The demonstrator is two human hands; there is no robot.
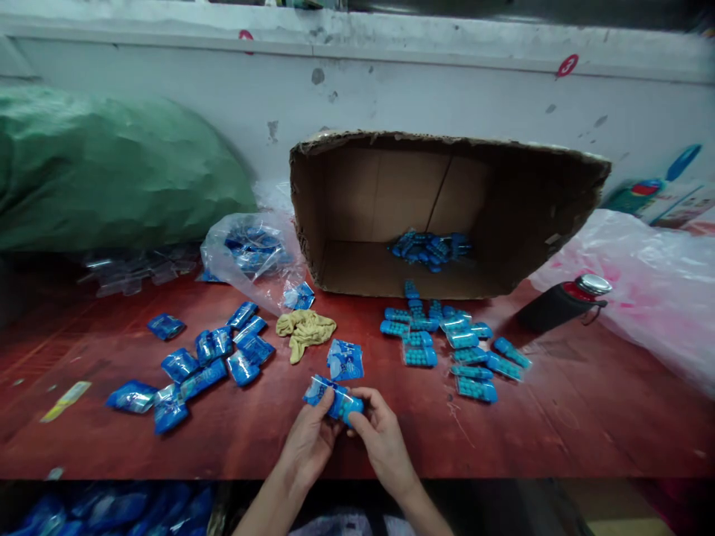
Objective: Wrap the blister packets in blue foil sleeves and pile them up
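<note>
Packet (338,402), one — glossy blue, printed wrapper (318,390) leftward, turquoise balls (347,411) showing rightward; above the red table (413,424), gripped between left hand (307,441) and right hand (385,439). Wrapped packets (204,380) at left, about eleven — ball-filled bottles (471,372) at right, over a dozen. Rag (307,330), box (369,272), flask (550,307): one each.

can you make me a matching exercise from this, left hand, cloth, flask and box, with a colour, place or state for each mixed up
Column one
1. left hand
2. cloth
3. flask
4. box

Column two
A. brown, open toward the camera
B. dark, with a silver cap
C. holding a blue packet
D. yellowish and crumpled

Right pairs: 1-C, 2-D, 3-B, 4-A
</note>
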